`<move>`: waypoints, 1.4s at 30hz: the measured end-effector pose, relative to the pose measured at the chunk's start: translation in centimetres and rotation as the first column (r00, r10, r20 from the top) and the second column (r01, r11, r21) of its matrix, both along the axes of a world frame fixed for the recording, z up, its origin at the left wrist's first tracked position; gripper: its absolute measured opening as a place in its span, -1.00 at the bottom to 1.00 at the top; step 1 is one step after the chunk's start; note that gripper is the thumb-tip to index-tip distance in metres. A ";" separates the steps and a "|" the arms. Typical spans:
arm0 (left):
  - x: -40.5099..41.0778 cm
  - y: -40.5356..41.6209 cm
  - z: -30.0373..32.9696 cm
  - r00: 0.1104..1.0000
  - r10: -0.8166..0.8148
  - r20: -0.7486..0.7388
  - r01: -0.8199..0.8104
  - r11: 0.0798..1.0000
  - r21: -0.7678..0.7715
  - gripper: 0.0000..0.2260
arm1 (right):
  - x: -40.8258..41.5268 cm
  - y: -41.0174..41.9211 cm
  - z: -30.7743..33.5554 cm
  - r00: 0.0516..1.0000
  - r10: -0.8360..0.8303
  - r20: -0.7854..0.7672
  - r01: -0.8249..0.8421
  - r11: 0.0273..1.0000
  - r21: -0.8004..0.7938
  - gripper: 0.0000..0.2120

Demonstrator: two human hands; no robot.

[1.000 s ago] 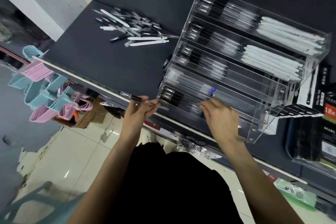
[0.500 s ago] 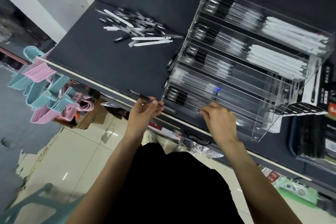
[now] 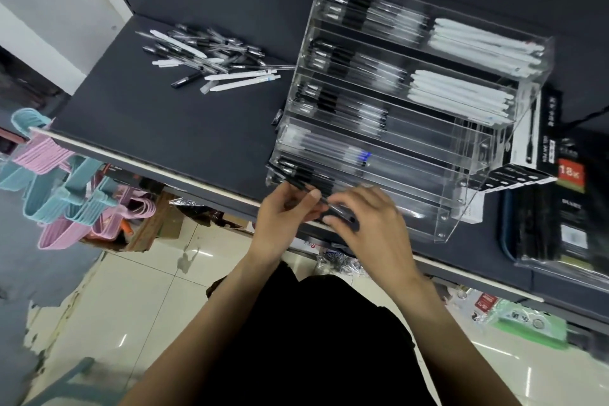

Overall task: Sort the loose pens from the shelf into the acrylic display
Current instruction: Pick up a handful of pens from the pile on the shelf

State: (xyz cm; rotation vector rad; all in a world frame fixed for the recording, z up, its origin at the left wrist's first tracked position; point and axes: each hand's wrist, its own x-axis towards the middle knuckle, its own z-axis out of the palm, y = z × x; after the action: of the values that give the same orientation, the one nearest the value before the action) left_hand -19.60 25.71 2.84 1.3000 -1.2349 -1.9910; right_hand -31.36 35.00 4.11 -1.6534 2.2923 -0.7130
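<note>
A tiered acrylic display (image 3: 474,155) stands on the dark shelf (image 3: 164,122), its rows filled with black-capped clear pens and white pens. A pile of loose pens (image 3: 214,56) lies at the back left of the shelf. Both hands meet at the front lowest row of the display. My left hand (image 3: 283,224) pinches a black-capped clear pen (image 3: 326,201) by its cap end. My right hand (image 3: 369,224) grips the same pen's other end with curled fingers. The pen lies across the display's front edge.
Pink and blue plastic hangers (image 3: 62,181) hang below the shelf's left edge. Black boxed pen packs (image 3: 553,208) stand right of the display. A lower shelf with packaged goods (image 3: 520,320) and a tiled floor lie beneath.
My left hand carried the pen rightward from the shelf edge to the display's front row. My right hand drew back from the row and took hold of the pen's other end.
</note>
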 end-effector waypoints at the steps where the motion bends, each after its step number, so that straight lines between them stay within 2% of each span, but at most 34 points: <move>1: -0.7 0.4 0.0 0.999 -0.028 0.022 0.028 0.999 -0.031 -0.89 | -0.2 0.1 0.1 0.999 -0.038 -0.009 0.038 0.999 0.000 -0.79; 3: -1.6 0.8 0.1 0.990 -0.108 0.095 0.120 0.984 -0.135 -0.83 | -1.1 0.7 0.2 0.994 -0.105 0.030 0.105 0.994 -0.016 -0.81; 5: -2.0 0.9 0.0 0.953 -0.230 0.200 0.283 0.910 -0.303 -0.88 | -2.8 1.9 0.4 0.988 -0.152 0.023 0.153 0.987 -0.041 -0.84; 6: -2.0 0.9 -0.4 0.917 -0.271 0.293 0.380 0.816 -0.435 -0.87 | -3.9 2.8 0.4 0.983 -0.183 0.006 0.183 0.982 -0.046 -0.85; 8: -1.8 0.6 -1.6 0.826 -0.220 0.519 0.553 0.495 -0.670 -0.77 | -6.1 4.9 0.5 0.969 -0.244 -0.050 0.243 0.970 -0.026 -0.86; 9: -1.6 0.5 -2.5 0.789 -0.161 0.593 0.608 0.343 -0.716 -0.74 | -7.0 5.9 0.3 0.961 -0.263 -0.089 0.264 0.964 0.004 -0.87; 10: -1.5 0.5 -3.3 0.771 -0.111 0.627 0.633 0.242 -0.735 -0.73 | -7.8 6.7 0.1 0.955 -0.266 -0.133 0.274 0.961 0.044 -0.87; 12: -1.1 0.4 -4.8 0.751 -0.062 0.658 0.658 0.163 -0.735 -0.74 | -8.7 7.3 -0.3 0.953 -0.227 -0.199 0.258 0.956 0.143 -0.87; 17: -0.8 0.6 -5.7 0.692 0.001 0.722 0.714 0.154 -0.683 -0.74 | -9.5 6.1 -1.5 0.938 0.041 -0.345 0.126 0.885 0.449 -0.65; 24: -1.3 0.9 -5.4 0.643 0.070 0.763 0.747 0.167 -0.644 -0.74 | -10.3 5.0 -2.4 0.951 0.212 -0.223 -0.037 0.798 0.602 -0.53; 27: -1.4 0.9 -5.3 0.628 0.059 0.776 0.758 0.178 -0.627 -0.75 | -10.1 5.0 -2.5 0.945 0.230 -0.232 -0.047 0.798 0.600 -0.49; 30: -1.3 0.9 -5.4 0.624 0.048 0.780 0.760 0.193 -0.620 -0.74 | -9.4 5.4 -2.0 0.969 0.181 -0.168 -0.056 0.824 0.564 -0.36; 32: -1.2 0.8 -5.3 0.618 0.032 0.785 0.766 0.198 -0.611 -0.73 | -9.1 5.6 -2.2 0.974 0.165 -0.154 -0.055 0.835 0.547 -0.35; 36: -1.3 0.8 -5.1 0.618 0.015 0.786 0.769 0.196 -0.608 -0.72 | -8.6 5.8 -3.3 0.984 0.085 -0.154 0.001 0.873 0.488 -0.47; 40: -1.2 0.2 -5.4 0.637 0.008 0.771 0.759 0.169 -0.629 -0.72 | -8.0 5.5 -3.8 0.993 0.011 -0.116 0.029 0.943 0.332 -0.64; 42: -1.1 -0.1 -5.5 0.640 -0.008 0.769 0.761 0.146 -0.632 -0.71 | -7.9 5.2 -3.9 0.995 0.011 -0.103 0.025 0.939 0.344 -0.68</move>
State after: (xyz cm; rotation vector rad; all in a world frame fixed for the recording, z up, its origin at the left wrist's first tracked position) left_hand -20.68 25.58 -2.71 0.8739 -2.7954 -0.4316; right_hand -39.25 40.23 0.21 -1.5475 2.3277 -0.2089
